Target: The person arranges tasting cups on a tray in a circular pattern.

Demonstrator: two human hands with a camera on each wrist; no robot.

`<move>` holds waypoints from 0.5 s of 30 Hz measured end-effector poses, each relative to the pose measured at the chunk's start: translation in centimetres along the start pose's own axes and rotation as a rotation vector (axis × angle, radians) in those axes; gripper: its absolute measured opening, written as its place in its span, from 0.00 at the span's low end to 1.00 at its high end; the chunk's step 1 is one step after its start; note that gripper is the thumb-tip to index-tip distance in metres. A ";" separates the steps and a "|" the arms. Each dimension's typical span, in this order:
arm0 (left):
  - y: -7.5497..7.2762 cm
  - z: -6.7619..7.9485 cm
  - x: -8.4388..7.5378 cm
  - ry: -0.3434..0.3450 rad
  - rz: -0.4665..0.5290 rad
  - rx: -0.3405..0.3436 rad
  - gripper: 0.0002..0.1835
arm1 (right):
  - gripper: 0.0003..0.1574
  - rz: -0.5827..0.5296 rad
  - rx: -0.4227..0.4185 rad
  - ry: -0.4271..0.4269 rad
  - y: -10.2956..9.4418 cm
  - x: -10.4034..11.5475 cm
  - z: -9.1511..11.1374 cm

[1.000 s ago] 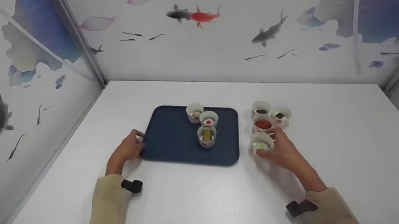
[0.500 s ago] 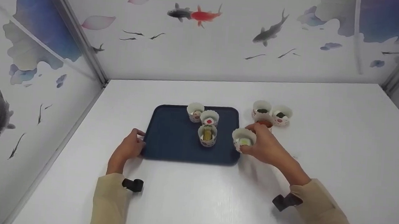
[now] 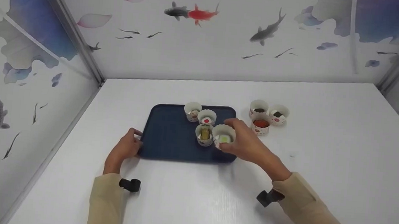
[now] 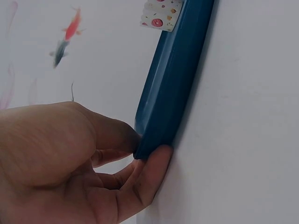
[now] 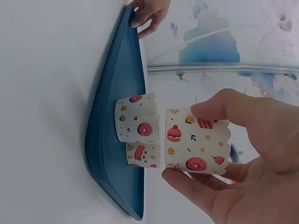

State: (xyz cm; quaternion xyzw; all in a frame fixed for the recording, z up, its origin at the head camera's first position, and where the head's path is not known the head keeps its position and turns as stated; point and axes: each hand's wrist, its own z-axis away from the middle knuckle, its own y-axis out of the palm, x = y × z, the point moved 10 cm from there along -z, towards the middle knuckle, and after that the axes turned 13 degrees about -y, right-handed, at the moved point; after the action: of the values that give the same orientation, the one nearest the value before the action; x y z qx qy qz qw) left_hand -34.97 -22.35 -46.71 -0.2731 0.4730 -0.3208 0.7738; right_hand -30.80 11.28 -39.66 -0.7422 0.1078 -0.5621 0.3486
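About half of the work seems to be done. On the blue tray (image 3: 169, 134) stand already the far cup (image 3: 192, 107) with something beige (image 3: 194, 114) (too small to tell what), the middle cup (image 3: 207, 113) with a red-spotted piece (image 3: 206, 121), and the near cup (image 3: 204, 143) with a golden-brown piece (image 3: 205, 133). The right hand (image 3: 245, 140) has its grip around a fourth cup (image 5: 198, 140), in the air above the tray, containing a pale green piece (image 3: 224, 139). The left hand (image 3: 127, 145) pinches the tray's left edge. On the bench (image 3: 178, 196) are left the red-filled cup (image 3: 260, 131) and, behind it, two dark-filled cups (image 3: 279, 110).
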 end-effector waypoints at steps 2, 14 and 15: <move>0.1 0.0 0.1 -0.007 0.005 0.008 0.22 | 0.43 0.009 -0.008 -0.042 0.4 0.6 -0.3; 0.1 -0.3 0.3 -0.022 0.016 0.000 0.22 | 0.38 0.057 -0.036 -0.198 2.5 3.6 -1.4; 0.1 -0.2 0.3 -0.025 0.019 0.003 0.22 | 0.38 0.054 -0.032 -0.205 2.7 3.9 -1.5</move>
State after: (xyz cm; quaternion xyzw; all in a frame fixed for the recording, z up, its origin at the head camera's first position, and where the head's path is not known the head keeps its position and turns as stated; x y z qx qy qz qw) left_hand -35.04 -22.55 -47.05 -0.2715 0.4655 -0.3106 0.7830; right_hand -30.21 6.60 -38.26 -0.7981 0.1007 -0.4717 0.3610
